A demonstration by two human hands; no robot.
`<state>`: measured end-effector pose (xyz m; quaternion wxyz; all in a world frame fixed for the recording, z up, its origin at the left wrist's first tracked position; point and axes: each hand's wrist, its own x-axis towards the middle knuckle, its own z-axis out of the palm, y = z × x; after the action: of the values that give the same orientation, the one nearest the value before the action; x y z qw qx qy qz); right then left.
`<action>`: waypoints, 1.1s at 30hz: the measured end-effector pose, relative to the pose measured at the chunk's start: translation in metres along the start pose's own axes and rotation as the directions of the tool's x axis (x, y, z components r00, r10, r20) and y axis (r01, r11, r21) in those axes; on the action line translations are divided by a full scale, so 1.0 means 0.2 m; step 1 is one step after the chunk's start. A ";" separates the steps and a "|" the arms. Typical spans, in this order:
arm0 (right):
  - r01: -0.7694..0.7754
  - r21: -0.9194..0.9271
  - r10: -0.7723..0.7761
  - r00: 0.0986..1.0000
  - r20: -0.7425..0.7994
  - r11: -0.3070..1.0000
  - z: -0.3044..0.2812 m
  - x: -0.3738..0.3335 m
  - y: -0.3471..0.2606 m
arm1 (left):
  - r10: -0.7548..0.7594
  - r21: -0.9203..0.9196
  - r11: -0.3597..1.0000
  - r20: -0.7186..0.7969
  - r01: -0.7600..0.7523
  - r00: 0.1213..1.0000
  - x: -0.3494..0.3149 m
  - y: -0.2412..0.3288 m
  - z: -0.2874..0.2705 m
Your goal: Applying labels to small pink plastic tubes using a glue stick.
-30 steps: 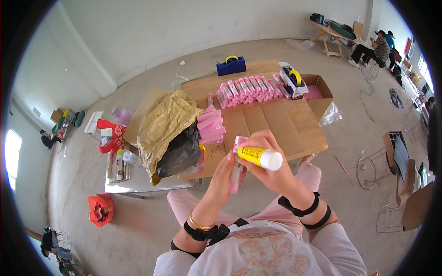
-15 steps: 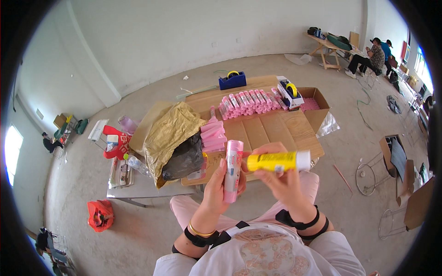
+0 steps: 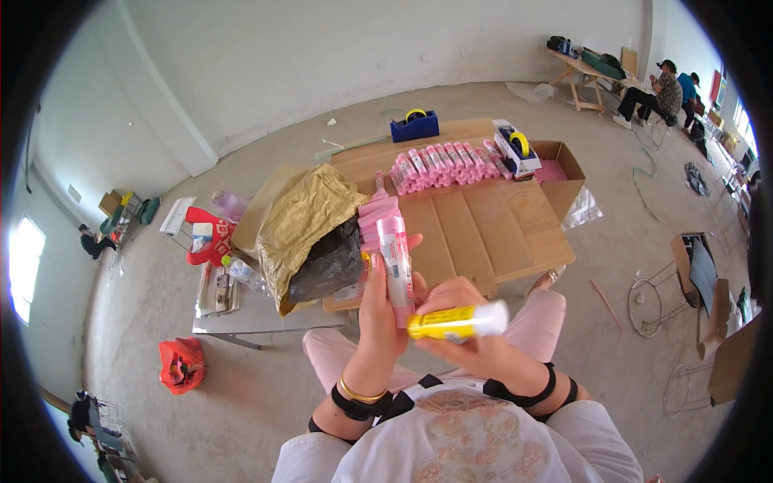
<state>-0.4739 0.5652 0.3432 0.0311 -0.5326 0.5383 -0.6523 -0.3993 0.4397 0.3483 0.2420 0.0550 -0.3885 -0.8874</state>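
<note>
My left hand (image 3: 377, 314) is closed round a pink roll (image 3: 393, 253) with a printed label, which looks like a roll of plastic bags, held nearly upright above my lap. A yellow glue stick (image 3: 443, 323) with a white end lies sideways in my closed right hand (image 3: 493, 358). Its left end meets the roll's lower end; whether it presses on the label I cannot tell. Just beyond the roll lies a loose pile of plain pink rolls (image 3: 377, 212). Farther back, labelled pink rolls (image 3: 443, 165) are stacked in a row on the wooden table (image 3: 541, 229).
Flattened cardboard (image 3: 451, 241) covers the table's middle. A blue tape dispenser (image 3: 415, 127) stands at the back, and an open carton (image 3: 564, 197) holds pink rolls at the right. Left are a gold-and-black bag (image 3: 302, 221) and a bottle (image 3: 248, 276). A red bag (image 3: 181, 366) rests on the floor.
My right hand has brought the glue stick down and left to the roll's lower end. The pink roll has moved slightly left and tilts a little more. The view has shifted slightly.
</note>
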 end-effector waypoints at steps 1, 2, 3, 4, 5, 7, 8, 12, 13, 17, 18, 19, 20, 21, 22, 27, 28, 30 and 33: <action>-0.110 0.154 0.111 0.994 0.005 0.982 -0.02 -0.01 0.01 | 0.018 -0.009 1.000 -0.053 -0.018 0.998 0.01 0.00 0.00; -0.169 0.311 0.175 0.985 0.008 0.935 -0.04 -0.02 0.01 | 0.014 -0.011 1.000 -0.115 -0.015 0.993 0.01 0.00 -0.01; -0.239 0.409 0.282 0.958 -0.048 0.881 -0.06 -0.02 0.02 | -0.004 -0.018 1.000 -0.102 0.002 0.995 0.01 0.01 0.00; -0.285 0.424 0.334 0.941 -0.046 0.860 -0.07 -0.02 0.03 | -0.004 -0.033 0.999 -0.048 0.002 0.999 0.01 0.02 0.00; -0.287 0.432 0.344 0.937 -0.058 0.855 -0.09 -0.01 0.04 | -0.018 -0.063 0.998 -0.069 0.014 0.997 0.02 0.02 0.00; -0.312 0.447 0.380 0.923 -0.068 0.838 -0.10 0.00 0.05 | -0.066 -0.068 0.996 -0.096 0.060 0.993 0.03 0.02 0.00; -0.322 0.460 0.392 0.918 -0.063 0.828 -0.10 0.00 0.05 | -0.091 -0.073 0.994 -0.066 0.086 0.994 0.03 0.02 0.00; -0.255 0.350 0.295 0.953 -0.064 0.901 -0.07 0.02 0.04 | -0.154 -0.171 0.975 -0.065 0.141 0.986 0.04 0.01 -0.01; -0.211 0.299 0.247 0.965 -0.085 0.931 -0.06 0.03 0.04 | -0.148 -0.190 0.971 0.008 0.147 0.989 0.04 0.01 -0.02; 0.011 0.187 -0.011 1.000 0.001 0.982 -0.03 0.07 0.02 | -0.118 -0.142 0.984 -0.061 0.109 0.991 0.03 -0.01 -0.01; -0.017 0.175 0.015 1.000 0.013 0.984 -0.03 0.08 0.02 | -0.124 -0.135 0.985 -0.100 0.110 0.987 0.03 -0.01 0.00; 0.033 0.078 -0.036 0.999 0.039 0.996 -0.03 0.09 0.02 | -0.116 -0.105 0.989 -0.088 0.107 0.989 0.03 -0.01 0.01; 0.089 -0.014 -0.088 0.994 0.064 0.996 -0.03 0.10 0.01 | -0.116 -0.073 0.991 -0.073 0.111 0.991 0.03 -0.01 0.02; 0.085 -0.054 -0.081 0.995 0.066 0.995 -0.03 0.11 0.01 | -0.115 -0.075 0.991 -0.075 0.109 0.991 0.03 -0.01 0.04; 0.085 -0.055 -0.081 0.995 0.066 0.995 -0.03 0.12 0.01 | -0.083 -0.042 0.996 -0.092 0.080 0.992 0.03 -0.01 0.05; 0.077 -0.070 -0.074 0.996 0.049 0.995 -0.05 0.19 0.01 | -0.089 -0.053 0.995 -0.220 0.079 0.972 0.03 -0.04 0.05; 0.082 -0.073 -0.078 0.995 0.059 0.994 -0.06 0.20 0.02 | -0.115 -0.049 0.993 -0.301 0.105 0.947 0.03 -0.04 0.03; 0.101 -0.183 -0.107 0.994 -0.023 0.978 -0.08 0.23 0.04 | -0.162 -0.190 0.962 0.177 0.195 0.971 0.03 -0.02 -0.02; 0.078 -0.150 -0.090 0.993 -0.077 0.986 -0.08 0.27 0.10 | -0.202 -0.065 0.978 -0.049 0.198 0.978 0.03 -0.05 -0.04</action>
<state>-0.5195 0.5345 0.3665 -0.0582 -0.5279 0.5629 -0.6333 -0.4053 0.4378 0.3367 0.1637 0.1111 -0.3474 -0.9166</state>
